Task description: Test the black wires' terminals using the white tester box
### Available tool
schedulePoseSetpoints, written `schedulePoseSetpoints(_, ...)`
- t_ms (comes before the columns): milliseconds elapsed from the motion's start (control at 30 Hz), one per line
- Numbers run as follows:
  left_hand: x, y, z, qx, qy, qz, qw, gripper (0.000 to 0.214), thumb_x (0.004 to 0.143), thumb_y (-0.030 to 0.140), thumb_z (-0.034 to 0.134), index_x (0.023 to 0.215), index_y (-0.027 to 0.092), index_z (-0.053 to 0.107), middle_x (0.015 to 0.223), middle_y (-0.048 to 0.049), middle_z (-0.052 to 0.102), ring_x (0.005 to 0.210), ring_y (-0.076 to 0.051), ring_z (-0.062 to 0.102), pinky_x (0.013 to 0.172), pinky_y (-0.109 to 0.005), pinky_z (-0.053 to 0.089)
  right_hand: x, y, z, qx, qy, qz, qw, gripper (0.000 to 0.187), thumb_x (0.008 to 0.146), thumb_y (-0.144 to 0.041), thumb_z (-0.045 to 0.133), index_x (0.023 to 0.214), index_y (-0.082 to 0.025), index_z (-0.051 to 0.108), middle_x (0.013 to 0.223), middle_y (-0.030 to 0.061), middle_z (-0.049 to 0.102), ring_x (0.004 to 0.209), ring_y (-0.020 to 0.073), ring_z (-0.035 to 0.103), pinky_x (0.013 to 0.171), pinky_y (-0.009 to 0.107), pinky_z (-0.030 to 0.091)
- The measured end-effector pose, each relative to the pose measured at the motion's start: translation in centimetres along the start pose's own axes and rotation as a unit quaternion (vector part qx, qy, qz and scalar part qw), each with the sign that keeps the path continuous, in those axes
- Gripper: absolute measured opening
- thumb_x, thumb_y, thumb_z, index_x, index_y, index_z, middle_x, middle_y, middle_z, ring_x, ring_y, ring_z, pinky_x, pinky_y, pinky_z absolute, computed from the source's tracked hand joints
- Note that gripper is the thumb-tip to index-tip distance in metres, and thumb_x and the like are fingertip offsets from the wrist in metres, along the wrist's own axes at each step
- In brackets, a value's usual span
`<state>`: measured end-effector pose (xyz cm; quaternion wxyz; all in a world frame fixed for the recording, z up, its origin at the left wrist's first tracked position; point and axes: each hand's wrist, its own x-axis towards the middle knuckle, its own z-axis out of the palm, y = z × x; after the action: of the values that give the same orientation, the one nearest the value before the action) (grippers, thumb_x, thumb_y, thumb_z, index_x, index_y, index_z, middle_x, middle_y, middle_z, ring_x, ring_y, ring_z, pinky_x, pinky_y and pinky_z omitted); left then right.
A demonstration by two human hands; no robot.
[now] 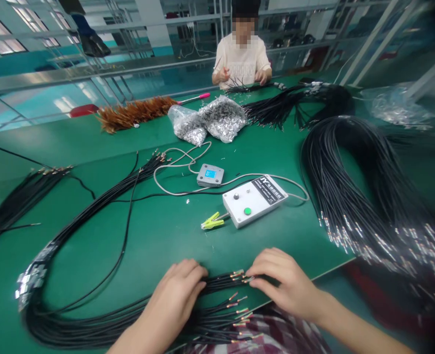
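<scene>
On the near worktop [166, 246], black cables [219, 283] run under L hand [180, 287], fingers curled round them; R hand [282, 275], fingers almost pinched at bared ends [237, 277] (firm hold? can't tell). Prob. evening up ends; next move needs light pinch. White box [255, 200] beyond.

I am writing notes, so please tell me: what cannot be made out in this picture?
All in the head view:
Black cables at the left hand: partly hidden by it.
Small print on the white box: too small.
Cable bundle at far left: cut by the left edge.
Cable ends at far right: blurred.
</scene>
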<state>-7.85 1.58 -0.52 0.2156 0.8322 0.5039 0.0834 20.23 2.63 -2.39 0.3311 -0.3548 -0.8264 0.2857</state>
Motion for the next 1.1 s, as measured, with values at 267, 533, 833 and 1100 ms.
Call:
schedulePoseSetpoints(267, -1.1, 0.0, -0.2, -0.048, -0.017, -0.01, 0.999, 0.025, 0.097, 0.02, 0.036, 0.091, 0.022, 0.06, 0.087, -0.0044, 0.062, 0.081, -0.02, 0.06, 0.073, -0.032, 0.047, 0.1, -0.1, 0.3, 0.023, 0.042, -0.015, 0.999, 0.007, 0.09, -0.019, 0.063, 0.087, -0.02, 0.069, 0.079, 0.0008, 0.069, 0.072, 0.014, 0.062, 0.068, 0.03, 0.042)
schedulePoseSetpoints(533, -0.5, 2.5, -1.2, -0.136, 0.054, -0.045, 0.988, 0.009, 0.097, 0.025, 0.041, 0.093, 0.023, 0.049, 0.073, 0.0013, 0.056, 0.062, -0.015, 0.052, 0.059, -0.025, 0.044, -0.6, -1.0, -0.2, 0.005, 0.039, -0.025, 0.999, 0.008, 0.085, -0.025, 0.07, 0.091, -0.02, 0.067, 0.081, 0.0021, 0.069, 0.074, 0.0167, 0.061, 0.068, 0.033, 0.041)
schedulePoseSetpoints(833, 3.0, 6.8, -0.2, -0.249, 0.108, 0.009, 0.962, 0.015, 0.096, 0.02, 0.045, 0.095, 0.022, 0.06, 0.082, -0.0018, 0.066, 0.071, -0.014, 0.06, 0.067, -0.023, 0.048, 2.2, -2.3, -0.5, 0.123, 0.113, 0.07, 0.983, 0.014, 0.086, -0.019, 0.065, 0.099, -0.02, 0.067, 0.083, 0.0041, 0.067, 0.076, 0.017, 0.064, 0.07, 0.03, 0.053)
schedulePoseSetpoints(1100, 2.1, 6.4, 1.1, -0.349, 0.121, -0.126, 0.921, 0.019, 0.095, 0.031, 0.048, 0.096, 0.02, 0.062, 0.066, 0.0002, 0.063, 0.049, -0.011, 0.051, 0.043, -0.02, 0.037, 2.8, -2.8, 1.1, 0.164, 0.135, 0.078, 0.974, 0.022, 0.087, -0.015, 0.062, 0.108, -0.021, 0.067, 0.086, 0.0034, 0.067, 0.076, 0.0159, 0.064, 0.075, 0.031, 0.054)
